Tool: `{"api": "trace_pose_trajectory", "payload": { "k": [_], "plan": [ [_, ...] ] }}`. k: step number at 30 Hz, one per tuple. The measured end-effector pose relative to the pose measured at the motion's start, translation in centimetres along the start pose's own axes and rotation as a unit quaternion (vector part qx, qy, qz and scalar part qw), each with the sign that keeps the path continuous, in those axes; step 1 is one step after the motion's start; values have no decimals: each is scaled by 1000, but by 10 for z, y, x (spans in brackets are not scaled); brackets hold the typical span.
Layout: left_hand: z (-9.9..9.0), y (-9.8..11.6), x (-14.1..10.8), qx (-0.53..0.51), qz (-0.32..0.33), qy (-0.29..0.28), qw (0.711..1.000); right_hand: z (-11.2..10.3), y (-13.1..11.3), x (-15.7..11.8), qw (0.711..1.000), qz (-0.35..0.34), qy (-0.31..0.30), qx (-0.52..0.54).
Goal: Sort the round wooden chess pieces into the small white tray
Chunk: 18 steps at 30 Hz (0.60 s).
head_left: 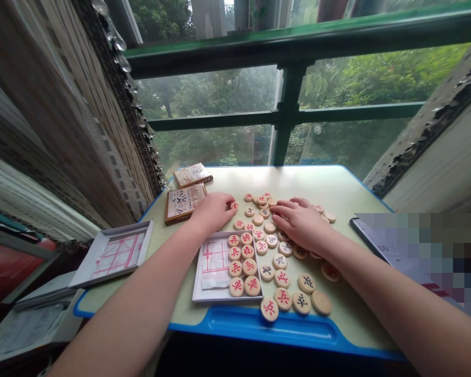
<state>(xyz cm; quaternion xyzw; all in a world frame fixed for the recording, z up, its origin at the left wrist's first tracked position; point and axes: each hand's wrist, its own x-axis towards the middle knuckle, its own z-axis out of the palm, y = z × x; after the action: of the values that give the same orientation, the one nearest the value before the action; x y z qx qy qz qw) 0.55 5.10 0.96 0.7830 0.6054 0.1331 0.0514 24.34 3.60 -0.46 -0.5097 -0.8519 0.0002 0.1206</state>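
Note:
My left hand point(215, 210) pinches a round wooden Chinese chess piece point(234, 206) with a red character, just beyond a shallow white box point(198, 287). In the right half of that box, red-marked pieces lie in two columns; a folded sheet with red lines point(215, 262) covers the left half. My right hand point(301, 222) rests palm down over the loose pieces, its fingers stretched out and partly hiding some of them. Around it, several more pieces, such as a black-marked piece point(306, 283) and a blank-faced piece point(321, 302), are scattered on the table.
The pale table point(298, 180) has a blue edge and stands against a window with green bars point(290, 94). Two printed boxes point(185, 201) lie at the back left. A white tray point(145, 241) overlaps the left edge. A tablet or phone point(371, 241) lies at right, partly blurred.

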Motion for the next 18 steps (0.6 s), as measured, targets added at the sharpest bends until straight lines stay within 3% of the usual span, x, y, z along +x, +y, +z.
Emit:
{"api": "trace_pose_trajectory", "payload": {
  "k": [11, 18],
  "plan": [
    [0, 4, -2, -25, 13, -6, 1000, -6, -8, 1, 1000, -20, -4, -4],
    [-1, 5, -3, -37, 20, 11, 999, -7, -8, 2, 1000, 14, 17, -10]
  ]
}}
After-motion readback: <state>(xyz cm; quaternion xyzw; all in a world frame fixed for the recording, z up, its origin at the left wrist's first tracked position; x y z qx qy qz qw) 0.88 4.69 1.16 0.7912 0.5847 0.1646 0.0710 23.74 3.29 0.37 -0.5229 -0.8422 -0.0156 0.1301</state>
